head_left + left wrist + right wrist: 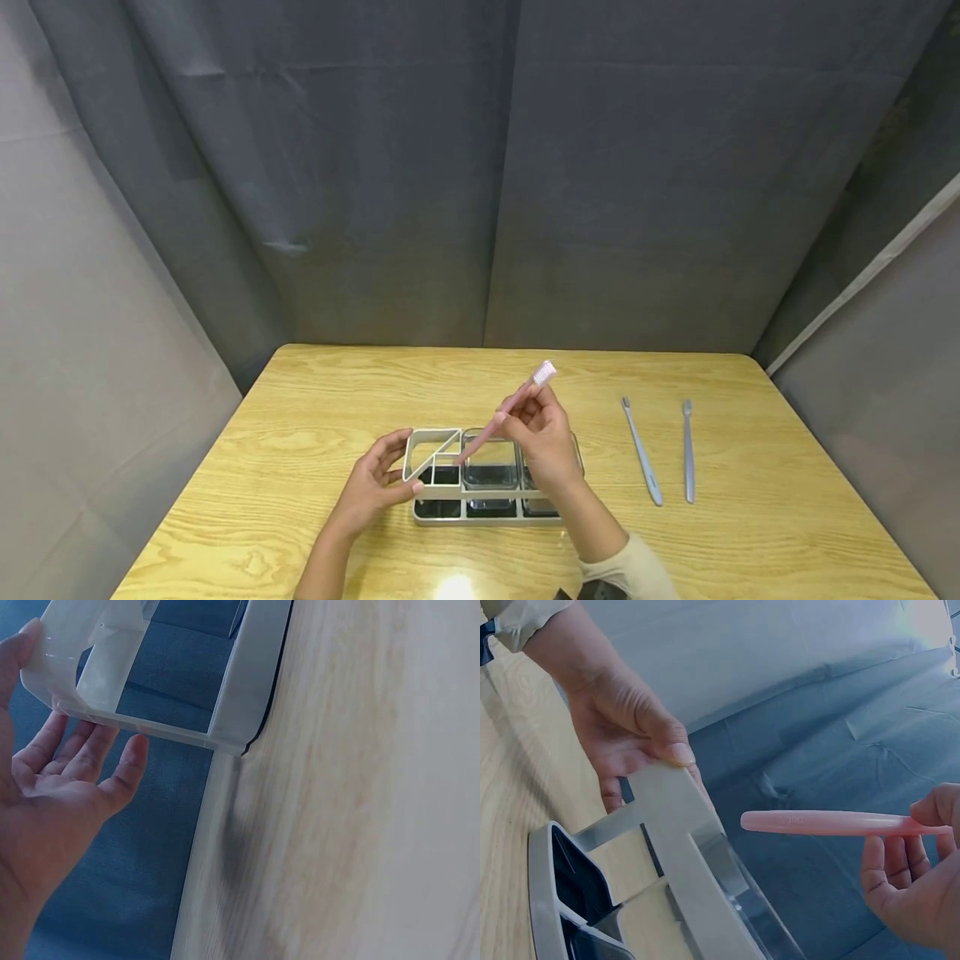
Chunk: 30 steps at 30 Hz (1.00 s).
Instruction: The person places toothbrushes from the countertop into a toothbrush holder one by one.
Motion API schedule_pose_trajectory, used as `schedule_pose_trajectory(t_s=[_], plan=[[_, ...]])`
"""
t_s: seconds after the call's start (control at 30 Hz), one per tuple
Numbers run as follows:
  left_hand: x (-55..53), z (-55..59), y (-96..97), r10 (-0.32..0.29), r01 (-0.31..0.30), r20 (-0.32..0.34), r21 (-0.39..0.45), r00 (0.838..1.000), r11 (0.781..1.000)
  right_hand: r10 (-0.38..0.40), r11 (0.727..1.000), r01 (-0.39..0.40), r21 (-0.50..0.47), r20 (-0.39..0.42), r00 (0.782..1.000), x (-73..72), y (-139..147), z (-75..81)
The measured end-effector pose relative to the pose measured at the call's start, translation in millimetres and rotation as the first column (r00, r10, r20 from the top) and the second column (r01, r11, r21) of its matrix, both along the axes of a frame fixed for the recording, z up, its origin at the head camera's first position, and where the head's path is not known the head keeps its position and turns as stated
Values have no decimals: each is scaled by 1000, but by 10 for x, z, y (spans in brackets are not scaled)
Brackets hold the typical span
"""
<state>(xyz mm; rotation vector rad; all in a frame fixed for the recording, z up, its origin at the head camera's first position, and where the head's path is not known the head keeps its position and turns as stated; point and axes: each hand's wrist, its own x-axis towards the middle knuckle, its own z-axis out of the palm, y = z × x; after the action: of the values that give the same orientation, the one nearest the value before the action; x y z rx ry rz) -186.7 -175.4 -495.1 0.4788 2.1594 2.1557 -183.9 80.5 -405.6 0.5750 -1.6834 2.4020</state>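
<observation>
A white toothbrush holder (487, 492) with an upper rack and a dark-lined base tray stands on the table. My left hand (375, 483) grips the left end of its upper rack, thumb at the front and fingers at the side and back. In the left wrist view the fingertips lie along the rack's edge (176, 735). My right hand (553, 450) pinches a pink toothbrush (810, 822) between thumb and fingers above the holder. The brush is tilted, white bristles up and to the right, handle end pointing down over the rack's small openings.
Two bluish toothbrushes, one light blue (642, 454) and one greyer (688, 454), lie on the wooden table (780, 517) to the right. Clear cups (491, 477) sit in the holder's middle and right. Grey curtains (375, 183) surround the table.
</observation>
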Motion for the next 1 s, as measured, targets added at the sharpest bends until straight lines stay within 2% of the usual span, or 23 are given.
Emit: schedule_pose_trajectory(t_s=[0.23,0.5,0.67,0.77,1.0], plan=[[2,-3,3,-6,6,-5,-7,1000,1000,-47,993,47,104,-4,999,-24,-76,-43],[11,-14,-10,-15,15,-9,6,1000,1000,-25,990,29,137,-32,999,-59,-170,-90],[21,0,-19,-12,12,-6,2,1000,1000,-31,971,49,235,-76,997,-91,-217,-113],[15,2,-20,-20,20,-6,3,1000,1000,-29,964,52,262,-92,995,-89,-236,-90],[8,-16,-16,-19,19,2,7,1000,1000,19,962,13,274,-115,993,24,-294,62]])
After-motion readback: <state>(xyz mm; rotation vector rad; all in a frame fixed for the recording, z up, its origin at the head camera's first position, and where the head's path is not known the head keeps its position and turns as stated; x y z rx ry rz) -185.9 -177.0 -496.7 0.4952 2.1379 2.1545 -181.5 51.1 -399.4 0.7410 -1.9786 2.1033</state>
